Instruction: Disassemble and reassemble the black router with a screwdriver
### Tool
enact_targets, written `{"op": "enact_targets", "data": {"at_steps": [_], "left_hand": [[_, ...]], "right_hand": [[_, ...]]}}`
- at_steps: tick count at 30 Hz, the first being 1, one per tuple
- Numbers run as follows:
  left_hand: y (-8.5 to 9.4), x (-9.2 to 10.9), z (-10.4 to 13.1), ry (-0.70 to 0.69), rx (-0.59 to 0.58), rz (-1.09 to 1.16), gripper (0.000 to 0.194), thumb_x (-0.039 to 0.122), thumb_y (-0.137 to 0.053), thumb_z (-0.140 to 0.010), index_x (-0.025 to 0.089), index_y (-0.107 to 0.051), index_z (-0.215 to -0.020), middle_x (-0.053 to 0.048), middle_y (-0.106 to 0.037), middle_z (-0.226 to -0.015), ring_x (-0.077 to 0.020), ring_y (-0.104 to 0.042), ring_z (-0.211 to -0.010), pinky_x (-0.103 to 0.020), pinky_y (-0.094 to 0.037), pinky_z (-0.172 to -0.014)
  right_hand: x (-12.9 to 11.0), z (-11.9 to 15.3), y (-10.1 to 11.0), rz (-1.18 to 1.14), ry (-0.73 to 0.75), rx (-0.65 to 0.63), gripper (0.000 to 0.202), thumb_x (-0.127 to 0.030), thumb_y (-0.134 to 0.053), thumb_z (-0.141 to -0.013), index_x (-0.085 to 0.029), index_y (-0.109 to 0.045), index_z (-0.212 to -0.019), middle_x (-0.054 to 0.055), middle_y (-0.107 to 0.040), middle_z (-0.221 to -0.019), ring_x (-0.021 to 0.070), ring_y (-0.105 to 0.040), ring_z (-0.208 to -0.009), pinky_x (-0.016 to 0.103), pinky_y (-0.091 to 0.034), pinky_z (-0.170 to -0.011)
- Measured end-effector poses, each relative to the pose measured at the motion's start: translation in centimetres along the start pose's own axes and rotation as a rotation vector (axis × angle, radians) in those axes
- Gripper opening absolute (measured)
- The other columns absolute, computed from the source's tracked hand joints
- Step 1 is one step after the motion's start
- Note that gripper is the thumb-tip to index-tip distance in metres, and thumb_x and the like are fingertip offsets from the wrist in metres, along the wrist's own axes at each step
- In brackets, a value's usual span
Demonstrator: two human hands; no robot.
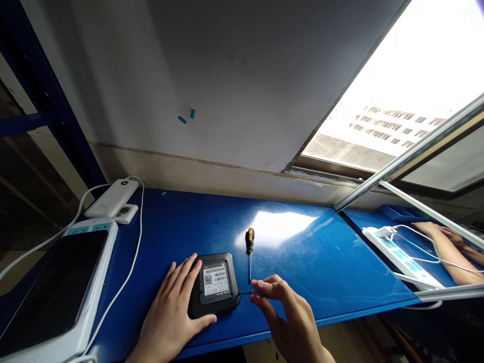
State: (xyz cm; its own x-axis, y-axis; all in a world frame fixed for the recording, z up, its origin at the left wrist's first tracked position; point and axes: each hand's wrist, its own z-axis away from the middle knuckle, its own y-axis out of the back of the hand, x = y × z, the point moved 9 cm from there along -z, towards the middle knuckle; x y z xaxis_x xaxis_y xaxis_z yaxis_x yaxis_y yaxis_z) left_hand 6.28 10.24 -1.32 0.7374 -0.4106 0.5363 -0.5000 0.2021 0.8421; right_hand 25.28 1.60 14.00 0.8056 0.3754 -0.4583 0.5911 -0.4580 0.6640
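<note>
A flat black square box (235,282) with a white printed label (216,280) lies on the blue tabletop. My left hand (172,297) braces its left side, fingers fanned out along the far left corner and thumb at the near edge. In my right hand (285,312), thumb and fingertips pinch a small screwdriver (257,292) with a clear handle. Its thin shaft points left and meets the box's right edge; the tip is too small to make out. A black and yellow screwdriver (250,241) lies beyond my right fingertips, its shaft pointing toward me.
On the left, a phone (56,282) rests on a white power strip (109,227), near a white power bank (112,197) and a white cable (132,262). To the right, past a metal frame (378,176), are another power strip (401,257) and another person's arms (449,252).
</note>
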Motion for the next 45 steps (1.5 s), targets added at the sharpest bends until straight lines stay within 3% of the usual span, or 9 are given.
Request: {"op": "enact_targets", "data": {"at_steps": [7,11,16,21,28,34,39,42,45], "left_hand": [[-0.4,-0.6,0.2,0.034,-0.015,0.0,0.096,0.058,-0.076,-0.074,0.033,-0.037,-0.157,0.0,-0.034,-0.167,-0.0424,-0.026,-0.153,-0.062,-0.035,-0.12],[-0.6,-1.3,0.3,0.047,0.004,0.001,0.095,0.062,-0.072,-0.076,0.035,-0.034,-0.158,0.001,-0.032,-0.167,-0.0434,-0.024,-0.153,-0.064,-0.037,-0.118],[-0.3,-1.4,0.3,0.074,-0.014,0.003,0.092,0.063,-0.07,-0.077,0.035,-0.035,-0.157,0.001,-0.034,-0.167,-0.0438,-0.025,-0.152,-0.066,-0.038,-0.116],[0.4,-1.4,0.2,0.069,0.011,-0.015,0.092,0.066,-0.07,-0.075,0.034,-0.038,-0.156,-0.001,-0.038,-0.165,-0.0435,-0.028,-0.152,-0.066,-0.038,-0.116],[0.3,-1.6,0.5,0.044,0.009,-0.04,0.092,0.065,-0.068,-0.08,0.035,-0.029,-0.158,-0.004,-0.035,-0.166,-0.043,-0.025,-0.153,-0.068,-0.037,-0.116],[1.2,-0.5,0.6,0.041,0.059,-0.053,0.088,0.06,-0.068,-0.082,0.035,-0.028,-0.157,-0.004,-0.036,-0.166,-0.0417,-0.023,-0.154,-0.067,-0.032,-0.119],[1.1,-0.8,0.1,0.098,-0.072,-0.064,0.093,0.055,-0.07,-0.08,0.033,-0.025,-0.159,-0.006,-0.035,-0.165,-0.0442,-0.021,-0.154,-0.065,-0.035,-0.118],[1.4,-0.7,-0.2,0.11,-0.106,-0.053,0.095,0.048,-0.069,-0.079,0.033,-0.022,-0.16,-0.006,-0.037,-0.162,-0.0433,-0.028,-0.152,-0.063,-0.04,-0.115],[1.9,0.1,-0.6,0.098,-0.096,-0.047,0.096,0.043,-0.07,-0.075,0.032,-0.024,-0.159,-0.008,-0.04,-0.157,-0.0388,-0.039,-0.146,-0.057,-0.045,-0.112]], "right_hand": [[2.9,1.8,0.9,-0.15,-0.208,0.096,0.01,-0.03,-0.063,-0.099,-0.024,-0.057,-0.094,0.0,-0.072,-0.083,0.017,-0.08,-0.077,0.019,-0.066,-0.066],[6.7,5.0,1.6,-0.282,-0.423,0.18,0.013,-0.035,-0.066,-0.096,-0.025,-0.057,-0.096,0.002,-0.076,-0.09,0.0181,-0.079,-0.074,0.024,-0.067,-0.065],[12.4,9.5,0.6,-0.456,-0.857,0.156,0.034,-0.053,-0.073,-0.086,-0.023,-0.058,-0.091,0.008,-0.079,-0.088,0.0213,-0.077,-0.072,0.03,-0.066,-0.068],[13.7,10.7,-0.4,-0.609,-0.958,0.155,0.041,-0.058,-0.076,-0.081,-0.022,-0.059,-0.09,0.007,-0.078,-0.087,0.0234,-0.076,-0.076,0.034,-0.065,-0.071],[13.1,9.1,-0.1,-0.501,-0.824,0.021,0.03,-0.05,-0.067,-0.092,-0.022,-0.07,-0.099,0.005,-0.078,-0.086,0.0187,-0.075,-0.07,0.027,-0.063,-0.069],[10.3,5.4,1.9,-0.282,-0.464,-0.091,0.015,-0.038,-0.064,-0.097,-0.025,-0.072,-0.1,0.002,-0.079,-0.091,0.0181,-0.077,-0.08,0.024,-0.062,-0.072],[6.7,2.4,2.5,-0.135,-0.216,-0.174,0.017,-0.035,-0.056,-0.103,-0.023,-0.069,-0.104,0.001,-0.076,-0.087,0.014,-0.072,-0.073,0.022,-0.059,-0.067],[5.7,1.2,2.1,-0.095,-0.149,-0.23,0.024,-0.034,-0.049,-0.106,-0.021,-0.068,-0.102,0.002,-0.074,-0.086,0.0142,-0.069,-0.071,0.024,-0.057,-0.065],[6.9,1.1,1.9,-0.126,-0.185,-0.225,0.024,-0.036,-0.05,-0.105,-0.022,-0.069,-0.103,0.002,-0.076,-0.088,0.0147,-0.072,-0.074,0.024,-0.057,-0.067]]}}
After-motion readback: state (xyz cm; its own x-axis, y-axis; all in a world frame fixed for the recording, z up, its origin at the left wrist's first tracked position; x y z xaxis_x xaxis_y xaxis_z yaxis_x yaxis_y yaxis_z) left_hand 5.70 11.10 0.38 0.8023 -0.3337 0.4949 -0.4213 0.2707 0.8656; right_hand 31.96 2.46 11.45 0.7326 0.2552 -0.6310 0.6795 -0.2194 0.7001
